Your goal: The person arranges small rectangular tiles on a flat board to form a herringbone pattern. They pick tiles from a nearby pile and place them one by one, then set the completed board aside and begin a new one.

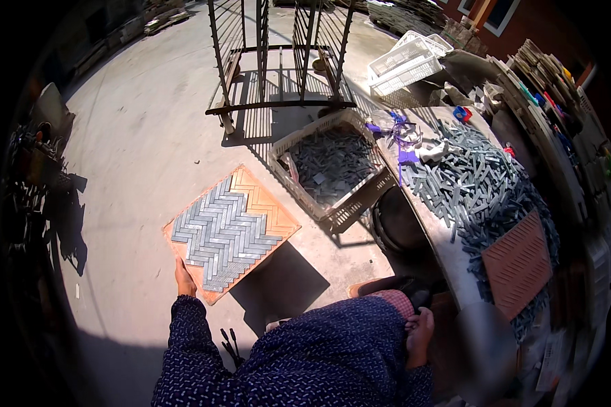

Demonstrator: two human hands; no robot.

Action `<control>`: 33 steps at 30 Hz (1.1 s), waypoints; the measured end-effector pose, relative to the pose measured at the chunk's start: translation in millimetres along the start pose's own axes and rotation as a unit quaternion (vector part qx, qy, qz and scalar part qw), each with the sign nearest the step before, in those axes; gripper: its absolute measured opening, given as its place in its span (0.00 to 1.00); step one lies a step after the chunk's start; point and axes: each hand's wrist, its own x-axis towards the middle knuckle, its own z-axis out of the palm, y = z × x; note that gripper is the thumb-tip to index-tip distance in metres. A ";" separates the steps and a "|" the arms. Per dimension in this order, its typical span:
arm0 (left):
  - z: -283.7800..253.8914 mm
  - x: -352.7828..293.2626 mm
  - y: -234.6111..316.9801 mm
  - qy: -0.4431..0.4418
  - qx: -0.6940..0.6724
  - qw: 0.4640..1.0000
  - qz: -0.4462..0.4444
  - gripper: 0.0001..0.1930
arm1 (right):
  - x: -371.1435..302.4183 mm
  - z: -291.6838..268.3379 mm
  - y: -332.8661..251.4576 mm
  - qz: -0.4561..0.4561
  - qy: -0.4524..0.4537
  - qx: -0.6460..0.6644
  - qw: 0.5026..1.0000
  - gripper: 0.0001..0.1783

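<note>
My left hand (184, 277) grips the near left edge of an orange square mold tray (273, 205), held out above the ground with its shadow below. Grey strip tiles (225, 234) fill much of it in a herringbone pattern; the slots along its far right side are bare orange. My right hand (419, 332) rests by my right knee, beside the patterned dark blue garment (326, 353). Its fingers are curled closed, and whatever may be in them is hidden.
A metal rack (282, 105) on wheels stands ahead. Right of the tray is a crate (299, 193) of tile strips. On the right-hand table (445, 237) lie a heap of grey strips (465, 180) and another orange mold (519, 264). White baskets (404, 68) stand behind.
</note>
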 end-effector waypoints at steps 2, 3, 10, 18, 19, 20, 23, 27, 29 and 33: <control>-5.0 1.4 0.5 0.011 -0.013 1.000 -0.011 0.29 | 2.8 0.1 3.5 -0.006 0.003 0.005 1.000 0.17; -1.5 1.9 -2.3 0.025 -0.008 1.000 -0.016 0.29 | 3.0 -0.3 4.6 -0.010 0.005 0.005 1.000 0.17; -16.9 -14.3 -16.1 0.095 -0.001 0.995 -0.031 0.27 | 2.2 -1.7 6.2 -0.016 0.003 0.022 1.000 0.18; 10.4 -48.4 -39.7 0.068 -0.032 0.997 -0.032 0.30 | -0.1 -2.5 9.9 -0.018 -0.013 0.053 0.998 0.18; 12.9 -46.1 -42.4 0.086 -0.042 0.995 -0.022 0.30 | 0.6 -1.2 10.6 -0.022 -0.021 0.054 0.998 0.19; 16.0 -43.1 -45.1 0.103 -0.051 0.993 -0.013 0.30 | 3.9 1.2 10.9 -0.025 -0.029 0.054 0.998 0.19; 40.9 -47.0 -47.8 0.162 -0.060 0.984 -0.033 0.31 | -1.4 0.8 1.9 -0.022 -0.034 0.039 0.998 0.20; 31.4 -28.8 -38.7 0.209 0.000 0.978 -0.023 0.33 | -1.4 -0.7 4.3 -0.018 -0.030 0.048 0.998 0.21; 22.0 -21.7 -35.2 0.280 0.093 0.956 -0.009 0.34 | -0.5 -2.0 10.3 -0.025 -0.031 0.057 0.998 0.21; 42.7 -39.0 -38.5 0.275 0.098 0.956 0.017 0.34 | 0.6 1.5 11.8 -0.032 -0.020 0.055 0.998 0.21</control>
